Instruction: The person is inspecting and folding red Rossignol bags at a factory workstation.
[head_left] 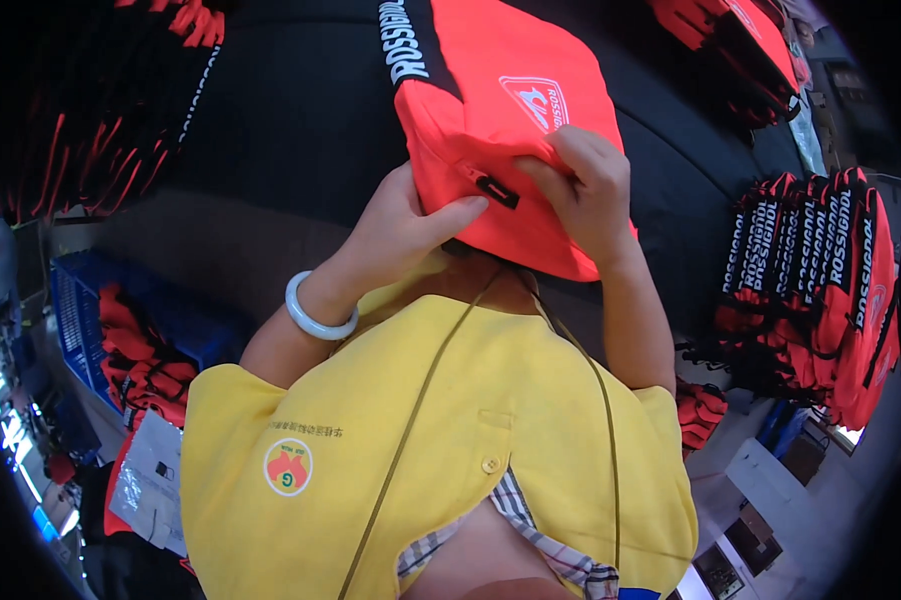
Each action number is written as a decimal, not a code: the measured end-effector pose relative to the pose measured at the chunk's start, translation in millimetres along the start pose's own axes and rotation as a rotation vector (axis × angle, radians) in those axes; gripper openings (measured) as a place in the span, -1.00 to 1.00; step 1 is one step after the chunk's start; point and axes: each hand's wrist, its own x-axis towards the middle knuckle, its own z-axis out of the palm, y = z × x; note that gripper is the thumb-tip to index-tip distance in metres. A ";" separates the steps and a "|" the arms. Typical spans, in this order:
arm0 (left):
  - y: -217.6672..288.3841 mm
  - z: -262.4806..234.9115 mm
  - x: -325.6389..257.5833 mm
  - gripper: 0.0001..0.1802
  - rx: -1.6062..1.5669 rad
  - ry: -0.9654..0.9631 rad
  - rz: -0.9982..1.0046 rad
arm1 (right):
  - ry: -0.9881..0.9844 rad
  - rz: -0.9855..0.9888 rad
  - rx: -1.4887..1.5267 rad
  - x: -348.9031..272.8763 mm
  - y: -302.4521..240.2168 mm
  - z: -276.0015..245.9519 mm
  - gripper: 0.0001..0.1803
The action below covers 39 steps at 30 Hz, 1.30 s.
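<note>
A bright red fabric bag (510, 130) lies on the dark table in front of me, with a black strip of white lettering along its left side and a white printed badge. Near its closer end is a small black rectangular piece (497, 192), perhaps a zip pull or label. My left hand (402, 218), below a pale bangle, grips the bag's left edge, its thumb lying on top beside the black piece and its other fingers hidden. My right hand (585, 185) pinches a fold of the red fabric below the badge.
Dark table (290, 90) spreads under the bag. Piles of similar red and black bags (100, 120) stand at far left, and more hang in a stack (810, 290) at right. Another red pile (735, 45) sits at far right. A blue crate (75, 320) holds red pieces at left.
</note>
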 end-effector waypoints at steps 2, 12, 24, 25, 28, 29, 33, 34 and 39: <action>-4.4 4.1 -2.4 -0.61 -0.153 0.040 -0.004 | -0.035 -0.039 0.004 2.0 -4.6 2.2 -0.74; -7.4 2.0 -13.0 -0.67 0.207 -0.023 0.057 | -0.225 0.080 0.370 -8.6 -27.1 17.0 -0.70; -32.4 -13.1 -29.3 -0.75 0.422 0.074 0.061 | -0.272 -0.211 -0.131 -6.5 -29.0 -16.8 -0.66; -40.9 -22.5 -32.8 -0.76 0.487 0.145 0.045 | -0.279 -0.208 -0.215 -6.2 -20.3 -23.7 -0.66; -74.3 -55.0 -36.4 -0.87 0.584 0.288 -0.111 | -0.278 -0.216 -0.288 -3.8 -7.7 -36.7 -0.66; -86.4 -61.4 -38.0 -0.85 0.603 0.345 -0.164 | -0.292 -0.198 -0.292 -4.7 -6.6 -36.8 -0.65; -109.6 -63.9 -43.0 -0.65 0.713 0.568 -0.258 | -0.245 -0.081 -0.216 -32.6 -24.7 -0.2 -0.64; -101.9 -63.5 -49.2 -0.65 0.712 0.582 -0.263 | -0.222 0.002 -0.169 -42.1 -30.7 10.9 -0.64; -12.4 -22.2 -68.4 -0.66 -0.170 0.250 -0.413 | -0.056 0.075 0.052 -70.5 -51.4 54.5 -0.69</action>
